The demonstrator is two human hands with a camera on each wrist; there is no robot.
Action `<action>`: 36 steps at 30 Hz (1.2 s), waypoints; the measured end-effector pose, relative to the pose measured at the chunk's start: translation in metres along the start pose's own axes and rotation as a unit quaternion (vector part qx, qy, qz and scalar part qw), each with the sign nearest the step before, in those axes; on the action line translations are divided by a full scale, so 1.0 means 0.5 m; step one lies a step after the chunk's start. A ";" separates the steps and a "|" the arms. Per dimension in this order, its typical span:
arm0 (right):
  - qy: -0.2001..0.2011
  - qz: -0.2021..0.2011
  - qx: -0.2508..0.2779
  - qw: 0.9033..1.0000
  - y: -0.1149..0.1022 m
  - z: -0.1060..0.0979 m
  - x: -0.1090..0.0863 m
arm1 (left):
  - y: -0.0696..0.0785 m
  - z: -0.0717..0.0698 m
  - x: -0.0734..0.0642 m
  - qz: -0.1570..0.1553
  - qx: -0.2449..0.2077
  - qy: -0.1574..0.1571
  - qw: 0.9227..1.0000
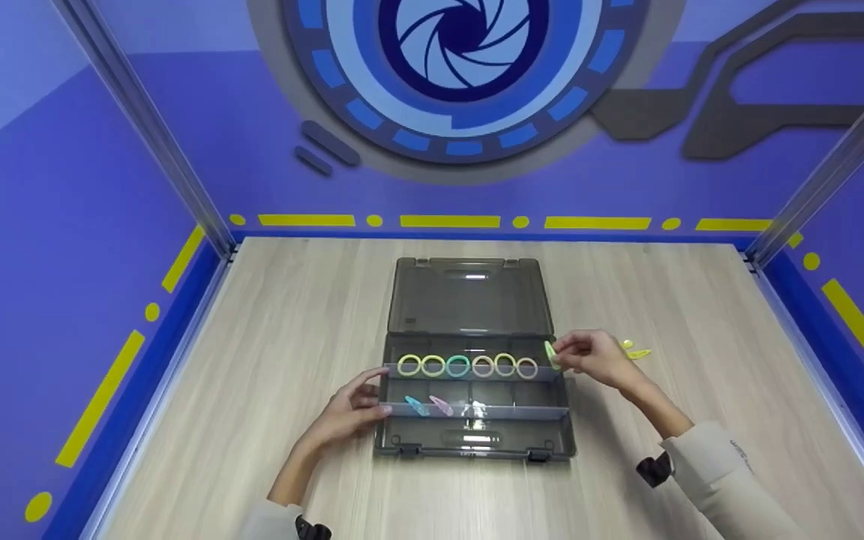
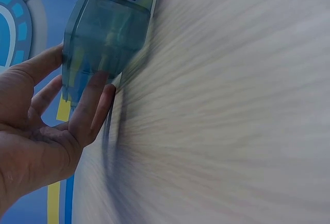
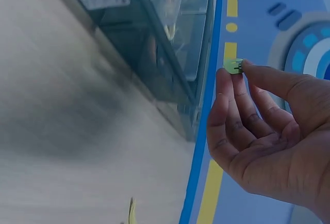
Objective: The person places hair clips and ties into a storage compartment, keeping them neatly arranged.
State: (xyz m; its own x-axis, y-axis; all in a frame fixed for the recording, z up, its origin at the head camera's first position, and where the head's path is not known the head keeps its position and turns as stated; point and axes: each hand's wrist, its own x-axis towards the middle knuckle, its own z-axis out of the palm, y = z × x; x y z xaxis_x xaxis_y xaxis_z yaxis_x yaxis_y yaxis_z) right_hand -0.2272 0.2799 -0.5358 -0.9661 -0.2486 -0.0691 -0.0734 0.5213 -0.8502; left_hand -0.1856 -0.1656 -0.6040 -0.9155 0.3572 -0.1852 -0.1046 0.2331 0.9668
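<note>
My right hand (image 1: 595,356) pinches a light green snap hair clip (image 1: 550,354) between thumb and fingertips, above the right end of an open grey see-through storage box (image 1: 477,444). The clip (image 3: 233,66) also shows at the fingertips in the right wrist view. My left hand (image 1: 348,405) holds the box's left side, fingers near the left ends of two clear dividers. Several pastel rings, perhaps hair ties (image 1: 458,366), stand in a row along the back divider. A blue hair clip (image 1: 416,406) and a pink hair clip (image 1: 442,406) sit at the front divider.
The box's lid (image 1: 469,296) lies folded back toward the rear wall. Right of the box, partly behind my right hand, a yellow clip (image 1: 640,354) and a small yellow piece (image 1: 627,344) lie on the wooden table (image 1: 312,300). Blue-purple walls enclose the back and sides.
</note>
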 end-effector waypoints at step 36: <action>-0.110 -0.105 -0.090 0.984 -0.016 0.214 0.059 | -0.013 -0.003 0.011 0.030 -0.002 -0.011 0.999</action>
State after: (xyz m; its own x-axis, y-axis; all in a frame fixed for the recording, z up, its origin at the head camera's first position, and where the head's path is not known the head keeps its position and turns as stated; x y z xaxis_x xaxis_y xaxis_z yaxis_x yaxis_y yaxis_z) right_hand -0.2286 0.1809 -0.5869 -0.8497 -0.5265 -0.0297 -0.3274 0.5708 -0.7530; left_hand -0.1906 -0.1666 -0.6110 -0.9118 0.3893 -0.1309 -0.0519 0.2070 0.9770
